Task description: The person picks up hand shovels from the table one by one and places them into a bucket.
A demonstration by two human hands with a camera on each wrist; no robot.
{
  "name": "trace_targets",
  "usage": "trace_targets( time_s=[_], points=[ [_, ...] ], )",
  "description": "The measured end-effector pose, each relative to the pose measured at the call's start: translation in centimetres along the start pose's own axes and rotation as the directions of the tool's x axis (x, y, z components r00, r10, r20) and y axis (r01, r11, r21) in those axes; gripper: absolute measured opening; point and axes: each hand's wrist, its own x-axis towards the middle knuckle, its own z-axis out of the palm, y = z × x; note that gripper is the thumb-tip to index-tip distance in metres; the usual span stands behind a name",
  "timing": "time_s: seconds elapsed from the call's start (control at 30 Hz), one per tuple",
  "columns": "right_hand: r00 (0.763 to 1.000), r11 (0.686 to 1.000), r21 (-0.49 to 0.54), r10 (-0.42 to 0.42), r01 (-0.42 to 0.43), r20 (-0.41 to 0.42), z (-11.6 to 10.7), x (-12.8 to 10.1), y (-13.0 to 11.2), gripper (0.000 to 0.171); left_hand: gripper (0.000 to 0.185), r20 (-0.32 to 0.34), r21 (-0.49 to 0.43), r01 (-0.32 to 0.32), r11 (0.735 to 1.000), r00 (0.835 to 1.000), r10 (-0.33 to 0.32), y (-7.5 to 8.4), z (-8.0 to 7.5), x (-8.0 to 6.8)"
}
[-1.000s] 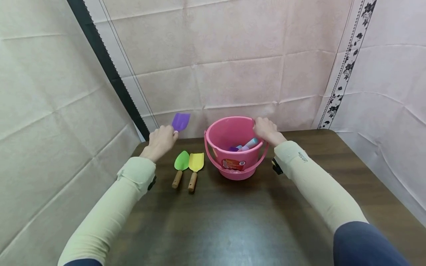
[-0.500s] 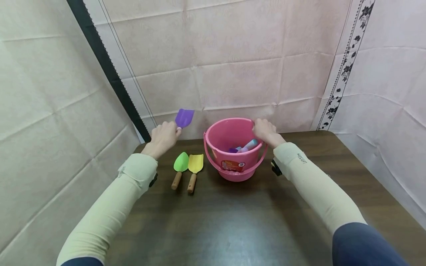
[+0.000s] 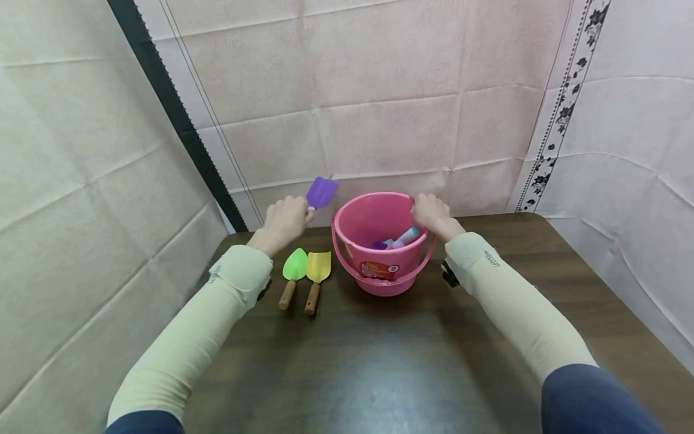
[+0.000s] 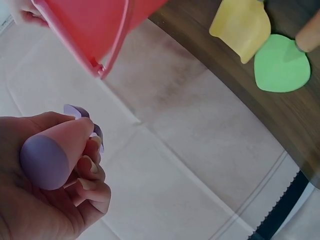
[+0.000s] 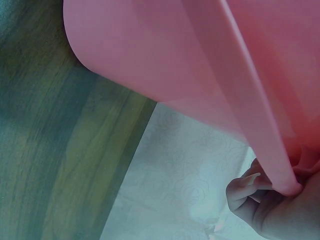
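On the dark brown wooden table (image 3: pixel 379 361), a pink plastic bucket (image 3: pixel 368 258) is stood upright near the far edge. Its right rim is gripped by the right hand (image 3: pixel 432 212), fingers curled. By the left hand (image 3: pixel 284 222), the pink handle of a purple-bladed shovel (image 3: pixel 322 193) is grasped, raised left of the bucket. Nearer, a yellow-bladed, wooden-handled shovel (image 3: pixel 318 267) and a green-bladed, wooden-handled shovel (image 3: pixel 295 265) are laid side by side. Pale blue and purple pieces (image 3: pixel 409 235) are contained in the bucket.
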Motion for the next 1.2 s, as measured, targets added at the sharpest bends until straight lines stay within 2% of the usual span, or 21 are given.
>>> trace_targets(
  time_s=[0.17,0.37,0.57,0.8,1.03,1.2],
  points=[
    [1.000,1.000,-0.001,0.002,-0.002,-0.009,0.1,0.0,-0.1,0.035,0.033,0.030,0.001,-0.050,0.999,0.998,0.049,1.1,0.5,0.7],
    [1.000,1.000,-0.001,0.004,-0.004,-0.011,0.2,0.1,-0.2,0.035,0.034,0.036,0.019,-0.088,0.996,0.996,0.087,2.4,1.1,1.4],
    [1.000,1.000,0.003,0.002,-0.002,-0.014,0.1,0.2,-0.3,0.033,0.028,0.054,0.020,-0.158,0.987,0.986,0.157,3.4,1.6,1.8],
    [1.000,1.000,0.005,0.012,-0.012,-0.025,0.2,0.1,-0.3,0.033,0.022,0.083,0.010,-0.245,0.970,0.967,0.243,4.4,2.2,2.4],
    [1.000,1.000,-0.002,0.009,-0.009,-0.030,0.2,0.0,-0.2,0.030,0.020,0.123,0.067,-0.339,0.938,0.936,0.330,5.5,2.6,3.0],
    [0.999,1.000,-0.007,0.011,-0.011,-0.033,0.3,0.1,-0.1,0.029,0.020,0.174,0.099,-0.373,0.922,0.919,0.353,6.3,3.0,3.7]
  ],
)
